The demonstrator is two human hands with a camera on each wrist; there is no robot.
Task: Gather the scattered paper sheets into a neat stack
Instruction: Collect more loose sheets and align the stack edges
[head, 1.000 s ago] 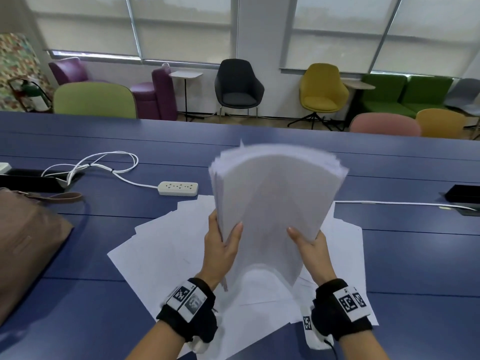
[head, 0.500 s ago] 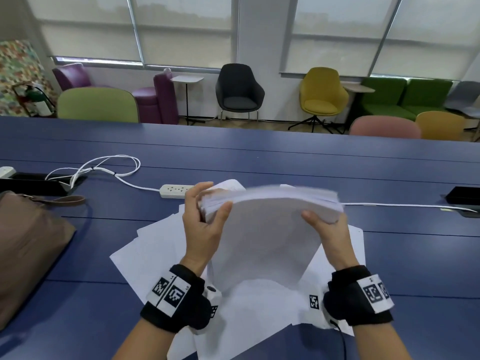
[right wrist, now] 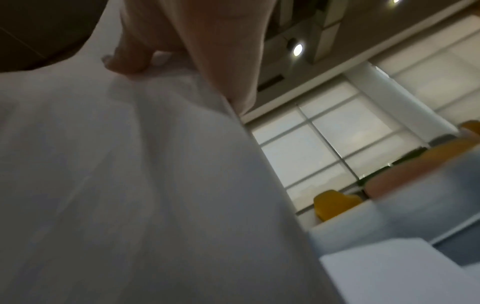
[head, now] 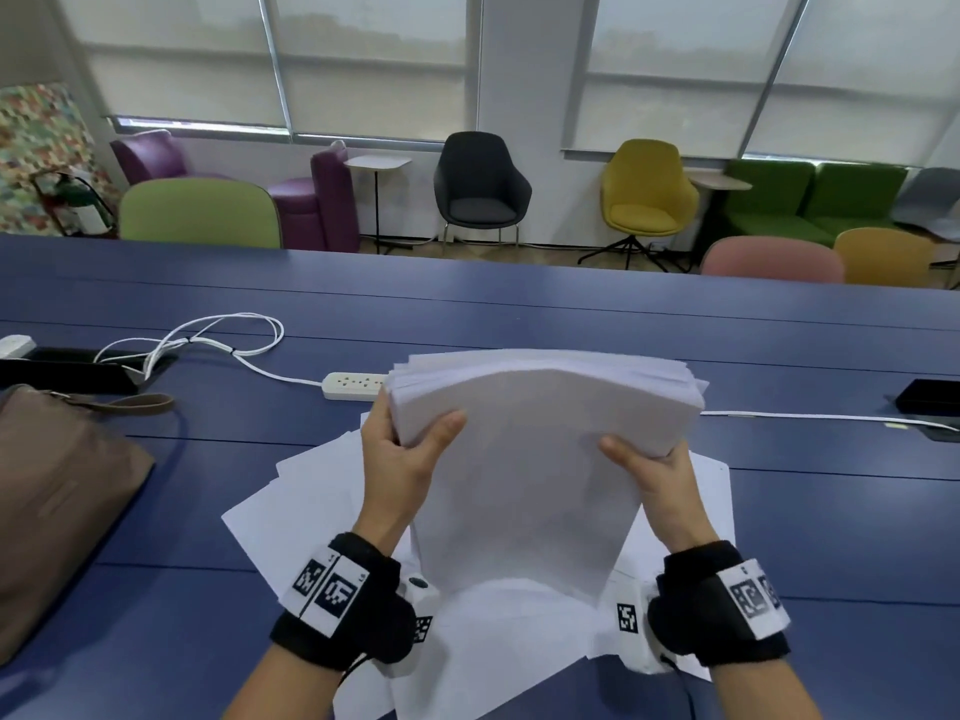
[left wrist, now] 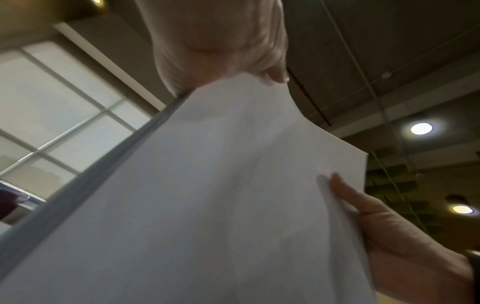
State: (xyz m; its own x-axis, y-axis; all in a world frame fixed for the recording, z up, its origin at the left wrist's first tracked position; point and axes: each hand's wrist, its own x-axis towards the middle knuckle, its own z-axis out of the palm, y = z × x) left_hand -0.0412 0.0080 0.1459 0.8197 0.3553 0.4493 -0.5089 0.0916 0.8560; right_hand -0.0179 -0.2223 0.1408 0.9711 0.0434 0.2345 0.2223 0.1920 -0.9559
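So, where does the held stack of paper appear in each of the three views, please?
Head: the stack of paper is in the centre, between the left hand and the right hand.
Left wrist: it fills the lower middle, under the thumb.
Right wrist: it fills the left half.
Shared landmark: the windows with blinds, at left in the left wrist view and at right in the right wrist view.

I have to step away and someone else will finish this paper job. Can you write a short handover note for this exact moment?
Left hand: grips the left side of the paper stack, thumb on the near face.
Right hand: grips the right side the same way.
The stack is held over the blue table; its top edges are still slightly fanned.
Loose sheets lie spread on the table beneath and around the wrists.
Done: most sheets gathered.
Left: even the edges, collect the loose sheets, set the stack down.
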